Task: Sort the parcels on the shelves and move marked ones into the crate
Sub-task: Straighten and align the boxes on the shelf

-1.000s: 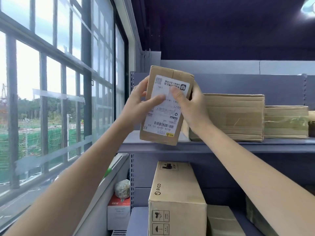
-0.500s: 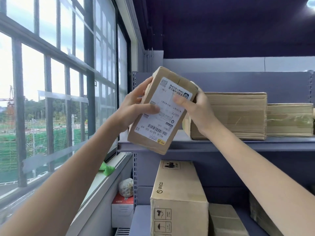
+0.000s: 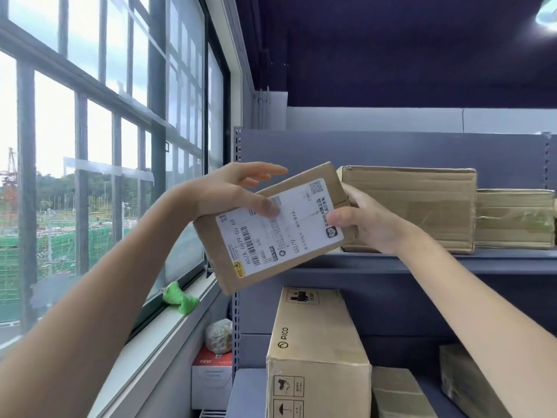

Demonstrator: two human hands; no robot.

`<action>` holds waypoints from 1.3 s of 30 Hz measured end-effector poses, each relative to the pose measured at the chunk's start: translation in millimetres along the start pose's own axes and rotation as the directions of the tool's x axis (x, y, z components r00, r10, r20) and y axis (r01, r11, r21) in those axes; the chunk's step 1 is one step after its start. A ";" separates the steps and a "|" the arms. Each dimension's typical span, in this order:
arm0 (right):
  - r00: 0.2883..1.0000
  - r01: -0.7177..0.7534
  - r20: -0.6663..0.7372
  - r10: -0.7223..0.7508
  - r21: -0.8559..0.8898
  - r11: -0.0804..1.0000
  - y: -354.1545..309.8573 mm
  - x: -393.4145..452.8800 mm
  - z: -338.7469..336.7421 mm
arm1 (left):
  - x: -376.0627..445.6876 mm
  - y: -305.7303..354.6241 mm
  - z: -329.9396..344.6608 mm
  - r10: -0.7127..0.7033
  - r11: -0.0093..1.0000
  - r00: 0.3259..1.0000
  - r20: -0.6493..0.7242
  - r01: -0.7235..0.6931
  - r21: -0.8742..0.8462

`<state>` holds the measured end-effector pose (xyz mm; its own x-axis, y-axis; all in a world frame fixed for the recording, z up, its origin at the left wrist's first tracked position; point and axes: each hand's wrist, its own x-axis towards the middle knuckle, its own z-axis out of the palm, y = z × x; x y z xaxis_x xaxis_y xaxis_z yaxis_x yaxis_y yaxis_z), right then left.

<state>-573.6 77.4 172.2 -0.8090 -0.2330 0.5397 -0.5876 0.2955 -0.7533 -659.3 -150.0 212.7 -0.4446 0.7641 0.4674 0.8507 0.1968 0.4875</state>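
The right hand [image 3: 364,218] grips the tilted parcel's [image 3: 271,227] end at 3 o'clock. The left hand [image 3: 232,191], fingers spread, rests its thumb on the label [image 3: 280,227]. Behind, at 3 o'clock, boxes [image 3: 410,206] sit on the shelf [image 3: 422,262].

A tilted parcel [image 3: 272,227] sits between both hands. The right hand [image 3: 360,220] grips its far end; the left hand [image 3: 232,190] thumb presses its label, fingers straight.
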 end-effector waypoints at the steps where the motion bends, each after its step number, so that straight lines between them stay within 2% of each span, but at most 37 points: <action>1: 1.000 0.012 -0.023 -0.012 0.012 1.000 3.9 -0.4 -0.5 | -1.5 -3.3 -2.2 -0.021 0.999 0.998 -0.067 0.023 0.031; 4: 0.990 0.056 -0.132 -0.047 0.060 0.997 14.3 0.1 -0.2 | -10.4 -15.0 -7.7 -0.020 0.999 0.955 -0.295 0.007 -0.044; 7: 0.956 0.105 -0.284 -0.068 0.117 0.988 20.9 2.6 2.0 | -17.1 -33.4 -7.9 -0.043 0.977 0.861 -0.506 -0.071 -0.203; 9: 0.935 0.127 -0.347 -0.075 0.131 0.983 24.1 6.5 6.4 | -19.2 -43.9 -0.7 -0.104 0.934 0.854 -0.510 -0.092 -0.346; 11: 0.927 0.137 -0.365 -0.083 0.123 0.983 25.1 11.5 13.7 | -20.1 -48.8 12.0 -0.099 0.888 0.895 -0.434 -0.118 -0.445; 13: 0.932 0.142 -0.350 -0.097 0.105 0.984 25.3 15.6 19.9 | -20.1 -52.4 23.0 -0.069 0.872 0.904 -0.421 -0.150 -0.466; 16: 0.926 0.131 -0.363 -0.101 0.058 0.990 25.7 17.5 25.2 | -20.2 -58.3 28.8 -0.063 0.855 0.862 -0.502 -0.213 -0.473; 19: 0.895 0.116 -0.426 -0.130 -0.059 0.992 29.2 19.9 28.4 | -20.4 -63.9 28.7 -0.076 0.845 0.825 -0.559 -0.244 -0.475; 22: 0.869 0.070 -0.469 -0.154 -0.193 0.979 29.5 22.4 34.4 | -21.1 -72.5 30.5 -0.092 0.860 0.832 -0.547 -0.211 -0.465; 25: 0.864 -0.018 -0.481 -0.149 -0.326 0.945 31.7 24.8 35.1 | -23.2 -82.6 33.9 -0.109 0.918 0.834 -0.541 -0.124 -0.377; 29: 0.859 -0.088 -0.486 -0.163 -0.453 0.887 34.8 27.1 37.4 | -20.0 -92.7 34.4 -0.111 0.987 0.816 -0.568 0.022 -0.160; 32: 0.861 -0.163 -0.454 -0.229 -0.674 0.721 35.1 29.2 38.5 | -13.2 -94.1 30.1 -0.021 0.989 0.811 -0.585 0.100 0.104; 35: 0.886 -0.140 -0.327 -0.328 -0.864 0.484 35.2 32.5 39.8 | -7.2 -92.7 26.8 0.137 0.920 0.842 -0.522 0.087 0.383; 37: 0.906 -0.126 -0.250 -0.340 -0.929 0.348 37.8 34.7 39.4 | -2.9 -94.5 25.5 0.165 0.881 0.864 -0.475 0.087 0.464; 39: 0.919 -0.127 -0.218 -0.327 -0.952 0.278 41.4 37.4 37.9 | 2.6 -98.8 25.8 0.155 0.867 0.877 -0.456 0.101 0.488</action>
<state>-627.6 45.9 146.9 -0.5548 -0.1086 0.8249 -0.0754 0.9939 0.0801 -737.3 -151.6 146.7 -0.3861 0.4205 0.8210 0.8298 0.5471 0.1101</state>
